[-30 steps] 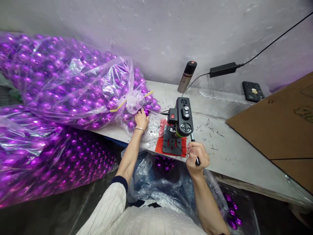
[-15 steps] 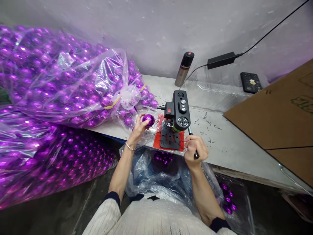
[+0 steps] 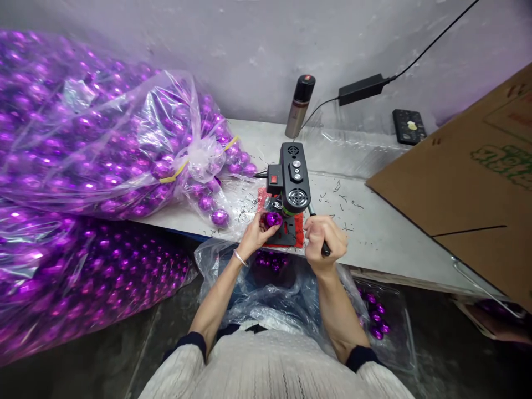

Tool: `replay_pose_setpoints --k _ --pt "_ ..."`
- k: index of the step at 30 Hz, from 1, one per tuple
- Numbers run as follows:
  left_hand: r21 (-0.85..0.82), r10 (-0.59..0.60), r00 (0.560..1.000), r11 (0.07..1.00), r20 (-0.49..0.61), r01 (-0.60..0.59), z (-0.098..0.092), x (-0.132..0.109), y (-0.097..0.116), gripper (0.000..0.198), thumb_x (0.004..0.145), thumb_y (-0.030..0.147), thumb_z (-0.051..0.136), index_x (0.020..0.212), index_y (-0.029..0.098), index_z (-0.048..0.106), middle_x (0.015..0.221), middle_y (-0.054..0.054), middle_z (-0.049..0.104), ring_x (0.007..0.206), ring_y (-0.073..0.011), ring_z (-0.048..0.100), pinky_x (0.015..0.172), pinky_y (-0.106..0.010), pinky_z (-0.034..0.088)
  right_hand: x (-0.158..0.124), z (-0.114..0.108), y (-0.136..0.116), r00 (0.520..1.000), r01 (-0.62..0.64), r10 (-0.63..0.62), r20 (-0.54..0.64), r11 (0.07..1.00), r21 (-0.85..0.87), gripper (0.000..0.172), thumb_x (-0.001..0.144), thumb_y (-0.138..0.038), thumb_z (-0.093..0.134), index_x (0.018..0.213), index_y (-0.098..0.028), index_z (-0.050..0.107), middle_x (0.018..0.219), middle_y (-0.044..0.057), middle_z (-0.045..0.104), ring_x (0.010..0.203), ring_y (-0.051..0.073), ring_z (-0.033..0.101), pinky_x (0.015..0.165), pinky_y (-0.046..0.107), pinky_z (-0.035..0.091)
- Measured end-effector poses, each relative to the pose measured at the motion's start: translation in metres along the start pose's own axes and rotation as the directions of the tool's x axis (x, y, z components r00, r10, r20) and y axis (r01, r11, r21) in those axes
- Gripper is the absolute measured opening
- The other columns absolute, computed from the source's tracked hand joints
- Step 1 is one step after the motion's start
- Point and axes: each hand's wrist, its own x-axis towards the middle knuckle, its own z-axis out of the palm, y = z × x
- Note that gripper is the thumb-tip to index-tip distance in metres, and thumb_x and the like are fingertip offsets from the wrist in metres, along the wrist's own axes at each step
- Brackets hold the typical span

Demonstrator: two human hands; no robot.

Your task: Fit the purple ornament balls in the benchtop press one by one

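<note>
One purple ball (image 3: pixel 273 219) is pinched in the left hand (image 3: pixel 254 235) under the small press (image 3: pixel 291 185); its lever (image 3: pixel 318 227) is clasped by the right hand (image 3: pixel 326 239).

A single head-worn camera looks forward and steeply down, close over the workbench (image 3: pixel 374 244) edge.

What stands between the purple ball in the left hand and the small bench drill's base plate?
Nothing visible: the left hand holds the purple ball right under the drill head, above the base plate.
</note>
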Motion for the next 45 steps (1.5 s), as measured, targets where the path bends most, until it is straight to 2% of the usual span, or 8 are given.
replay_pose_setpoints --k 4,10,15,19,25,32,38,45 --pt "0.185 0.095 0.994 0.977 0.054 -0.104 -0.001 0.002 0.007 0.053 0.083 0.039 0.080 0.128 0.019 0.062 0.095 -0.004 0.072 0.079 -0.0189 0.067 0.077 -0.032 0.056 -0.001 0.000 0.000 1.000 0.026 -0.025 0.009 1.000 -0.010 0.029 0.097 -0.010 0.048 0.072 -0.023 0.052 0.065 -0.001 0.061 0.062 0.012 0.061 0.057 0.027 0.045" --pt "0.243 0.169 0.982 0.952 0.081 -0.184 -0.001 0.009 0.006 0.055 0.082 0.039 0.081 0.131 0.021 0.064 0.115 -0.010 0.074 0.105 -0.0283 0.071 0.096 -0.042 0.056 -0.002 -0.001 0.001 0.999 0.026 -0.025 0.024 0.999 -0.021 0.028 0.097 -0.011 0.048 0.072 -0.023 0.052 0.063 -0.001 0.061 0.060 0.013 0.062 0.055 0.028 0.045" --pt "0.335 0.296 0.955 0.896 0.035 -0.290 0.016 0.011 -0.008 0.059 0.079 0.037 0.084 0.133 0.025 0.065 0.128 -0.011 0.069 0.123 -0.0317 0.065 0.109 -0.048 0.049 -0.003 -0.001 0.001 0.999 0.032 -0.032 0.021 0.999 -0.003 0.026 0.095 -0.009 0.049 0.073 -0.024 0.054 0.063 -0.002 0.062 0.061 0.014 0.063 0.056 0.028 0.045" --pt "0.359 0.337 0.942 0.880 -0.007 -0.312 0.028 0.009 -0.021 0.063 0.080 0.039 0.084 0.137 0.024 0.063 0.134 -0.013 0.067 0.129 -0.0330 0.061 0.113 -0.051 0.045 -0.003 -0.003 0.001 0.999 0.036 -0.035 0.040 0.999 -0.001 0.026 0.095 -0.009 0.049 0.074 -0.024 0.052 0.065 -0.001 0.062 0.061 0.013 0.062 0.056 0.027 0.045" --pt "0.296 0.363 0.931 0.892 -0.021 -0.341 0.027 0.008 -0.032 0.066 0.080 0.048 0.084 0.136 0.021 0.063 0.131 -0.015 0.071 0.126 -0.0338 0.064 0.112 -0.053 0.045 -0.007 -0.003 0.002 0.998 0.049 -0.047 0.046 0.998 -0.044 0.025 0.097 -0.012 0.048 0.074 -0.024 0.051 0.067 -0.001 0.062 0.060 0.012 0.059 0.054 0.026 0.044" --pt "0.289 0.337 0.941 0.904 -0.033 -0.314 0.027 0.008 -0.030 0.063 0.079 0.048 0.085 0.133 0.022 0.065 0.129 -0.015 0.073 0.126 -0.0342 0.065 0.114 -0.054 0.044 -0.023 0.000 0.010 0.996 0.079 -0.078 0.053 0.997 -0.019 0.025 0.098 -0.016 0.047 0.075 -0.024 0.052 0.070 0.000 0.064 0.061 0.013 0.061 0.054 0.026 0.047" --pt "0.276 0.328 0.944 0.911 -0.034 -0.307 0.025 0.007 -0.028 0.062 0.078 0.049 0.086 0.131 0.022 0.067 0.128 -0.014 0.073 0.124 -0.0338 0.066 0.113 -0.054 0.044 -0.042 0.009 0.024 0.991 0.137 -0.137 -0.005 0.991 -0.009 0.027 0.102 -0.023 0.043 0.077 -0.024 0.052 0.070 0.000 0.063 0.057 0.013 0.054 0.057 0.029 0.046" --pt "0.284 0.353 0.935 0.900 -0.024 -0.332 0.025 0.007 -0.029 0.062 0.080 0.051 0.084 0.132 0.021 0.066 0.127 -0.014 0.073 0.123 -0.0334 0.067 0.112 -0.054 0.045 -0.059 0.018 0.033 0.990 0.112 -0.110 -0.085 0.994 0.015 0.029 0.104 -0.026 0.040 0.078 -0.024 0.052 0.073 0.000 0.064 0.059 0.013 0.055 0.062 0.032 0.047"
